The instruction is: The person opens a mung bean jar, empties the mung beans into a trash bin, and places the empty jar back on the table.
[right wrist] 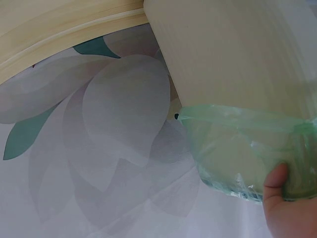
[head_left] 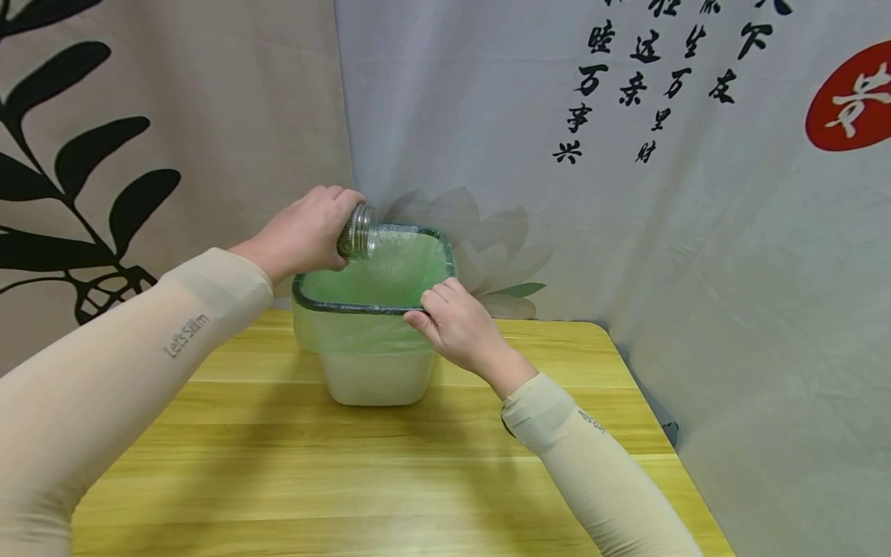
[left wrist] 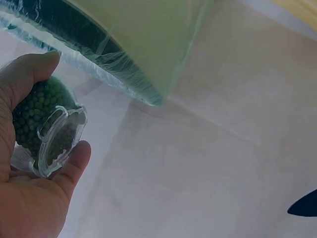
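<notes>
My left hand (head_left: pixel 313 228) grips a small clear jar (head_left: pixel 358 232) and holds it tilted at the bin's left rim, mouth toward the inside. Small round green beans (left wrist: pixel 39 106), like mung beans, fill much of the jar in the left wrist view. The white bin (head_left: pixel 379 379) stands upright, lined with a thin green plastic bag (head_left: pixel 362 333) folded over its dark rim (head_left: pixel 348 308). My right hand (head_left: pixel 459 325) holds the rim at the front right corner, thumb on the outside of the bag. The bottom of the bin's inside is hidden.
The bin stands near the back of a wooden table (head_left: pixel 390 480). Close behind it hangs a pale curtain (head_left: pixel 473 100) with printed leaves, a flower and dark characters. The table's right edge slopes away beside my right forearm.
</notes>
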`<state>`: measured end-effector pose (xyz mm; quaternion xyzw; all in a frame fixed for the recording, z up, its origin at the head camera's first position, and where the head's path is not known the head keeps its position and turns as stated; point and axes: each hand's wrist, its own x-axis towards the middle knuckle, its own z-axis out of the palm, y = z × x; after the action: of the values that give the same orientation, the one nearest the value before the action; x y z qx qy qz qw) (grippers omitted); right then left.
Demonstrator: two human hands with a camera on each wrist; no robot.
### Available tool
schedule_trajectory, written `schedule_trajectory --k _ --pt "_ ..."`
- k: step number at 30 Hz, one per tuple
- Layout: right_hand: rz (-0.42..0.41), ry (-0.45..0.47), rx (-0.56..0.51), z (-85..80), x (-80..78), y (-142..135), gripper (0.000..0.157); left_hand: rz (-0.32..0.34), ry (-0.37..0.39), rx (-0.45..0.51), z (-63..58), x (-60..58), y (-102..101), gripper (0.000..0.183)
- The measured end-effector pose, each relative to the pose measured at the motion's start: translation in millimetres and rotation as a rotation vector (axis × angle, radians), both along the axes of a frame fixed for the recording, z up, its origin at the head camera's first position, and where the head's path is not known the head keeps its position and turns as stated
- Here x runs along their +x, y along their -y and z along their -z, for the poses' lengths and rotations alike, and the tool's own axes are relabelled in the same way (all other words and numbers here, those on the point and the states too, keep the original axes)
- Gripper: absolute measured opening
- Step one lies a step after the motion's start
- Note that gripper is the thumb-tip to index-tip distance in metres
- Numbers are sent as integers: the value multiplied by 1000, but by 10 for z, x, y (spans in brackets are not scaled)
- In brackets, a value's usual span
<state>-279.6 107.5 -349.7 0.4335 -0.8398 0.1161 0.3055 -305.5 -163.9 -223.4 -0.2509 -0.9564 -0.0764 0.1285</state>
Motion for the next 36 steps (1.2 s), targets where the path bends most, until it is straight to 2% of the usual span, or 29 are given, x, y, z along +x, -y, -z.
schedule_trajectory --k 15,36 --pt "2 7 4 -4 -2 -6 64 21 -43 -25 16 -15 -47 82" --pt "-8 -1 -7 -6 0 -3 63 26 -54 -37 38 -17 -55 81"
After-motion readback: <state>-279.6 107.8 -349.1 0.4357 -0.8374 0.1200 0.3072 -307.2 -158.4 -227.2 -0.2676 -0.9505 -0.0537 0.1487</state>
